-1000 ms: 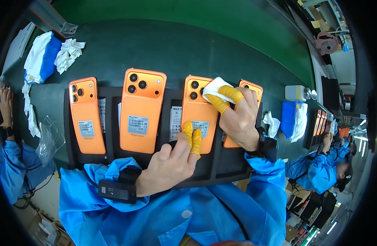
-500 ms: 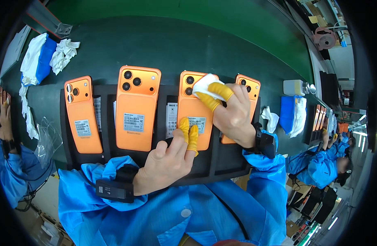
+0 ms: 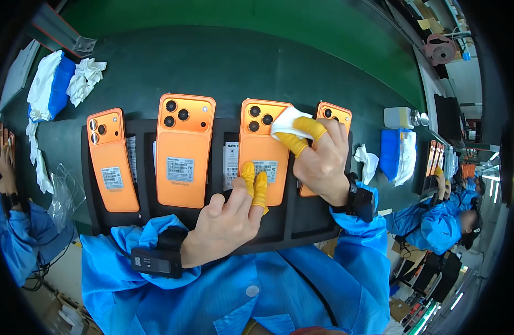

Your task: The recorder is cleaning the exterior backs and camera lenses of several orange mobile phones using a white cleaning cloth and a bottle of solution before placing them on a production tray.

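Four orange smartphones lie back up in a row on a black tray [image 3: 318, 223]. My left hand [image 3: 226, 226] is closed, its two yellow-cotted fingertips pressed together on the lower back of the third smartphone [image 3: 257, 148], by the white label [image 3: 266, 169]. Between the yellow-cotted thumb and finger of my right hand [image 3: 324, 162], a folded white cloth [image 3: 290, 120] is pinched against that phone's upper right, beside the camera lenses. This hand partly covers the rightmost smartphone [image 3: 334, 113]. Left of my hands are the second smartphone [image 3: 184, 145] and the leftmost one [image 3: 111, 153].
White cloths in blue packs stand at left [image 3: 58, 92] and right [image 3: 391, 153]. Crumpled cloths [image 3: 86, 80] and a clear plastic bag [image 3: 65, 198] lie on the green table [image 3: 212, 61]. A pump bottle [image 3: 399, 118] stands at right. Co-workers in blue sit at both sides.
My right hand has slid the cloth slightly right and down, uncovering more of the camera lenses. My left fingers stay on the phone. The whole view has shifted slightly.
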{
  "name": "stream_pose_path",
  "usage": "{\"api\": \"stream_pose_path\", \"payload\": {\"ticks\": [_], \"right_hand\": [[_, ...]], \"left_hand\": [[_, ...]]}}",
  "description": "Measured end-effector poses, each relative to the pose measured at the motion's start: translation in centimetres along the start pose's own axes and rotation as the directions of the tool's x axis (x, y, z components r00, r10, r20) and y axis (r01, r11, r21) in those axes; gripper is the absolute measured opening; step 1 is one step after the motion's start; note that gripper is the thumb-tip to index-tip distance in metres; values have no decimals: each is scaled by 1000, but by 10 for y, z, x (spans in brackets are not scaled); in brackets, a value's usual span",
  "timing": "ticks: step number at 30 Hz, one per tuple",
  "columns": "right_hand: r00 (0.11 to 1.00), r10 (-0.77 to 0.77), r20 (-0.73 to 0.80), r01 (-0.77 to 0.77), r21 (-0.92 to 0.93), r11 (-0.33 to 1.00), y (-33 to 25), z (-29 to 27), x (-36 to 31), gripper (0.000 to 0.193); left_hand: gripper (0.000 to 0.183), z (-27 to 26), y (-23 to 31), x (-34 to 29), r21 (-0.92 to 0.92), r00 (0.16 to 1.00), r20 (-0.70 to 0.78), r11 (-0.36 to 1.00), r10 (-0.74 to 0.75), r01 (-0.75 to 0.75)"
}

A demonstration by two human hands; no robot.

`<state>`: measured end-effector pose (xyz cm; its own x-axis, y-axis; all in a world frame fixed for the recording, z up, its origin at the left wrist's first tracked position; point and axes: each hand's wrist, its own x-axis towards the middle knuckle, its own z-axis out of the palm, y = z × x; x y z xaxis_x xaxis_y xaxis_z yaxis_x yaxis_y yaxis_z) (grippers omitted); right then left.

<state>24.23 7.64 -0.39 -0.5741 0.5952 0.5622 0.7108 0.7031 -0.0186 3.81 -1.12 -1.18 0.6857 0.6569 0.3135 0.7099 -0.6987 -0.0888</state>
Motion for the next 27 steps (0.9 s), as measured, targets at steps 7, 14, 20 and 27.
{"api": "stream_pose_path", "payload": {"ticks": [7, 14, 20, 27], "right_hand": [[999, 51, 5, -50, -118, 992, 6, 0, 8, 27], [994, 99, 39, -91, -168, 982, -6, -5, -6, 23], [998, 38, 51, -35, -63, 997, -17, -8, -7, 28], [999, -11, 53, 16, -107, 994, -19, -9, -7, 33]], "left_hand": [[25, 1, 6, -3, 11, 999, 27, 999, -35, 35], [29, -1, 3, -2, 21, 998, 67, 1000, -4, 2], [31, 0, 4, -1, 33, 998, 65, 999, 3, -5], [42, -6, 5, -4, -30, 993, 101, 997, -67, 70]]}}
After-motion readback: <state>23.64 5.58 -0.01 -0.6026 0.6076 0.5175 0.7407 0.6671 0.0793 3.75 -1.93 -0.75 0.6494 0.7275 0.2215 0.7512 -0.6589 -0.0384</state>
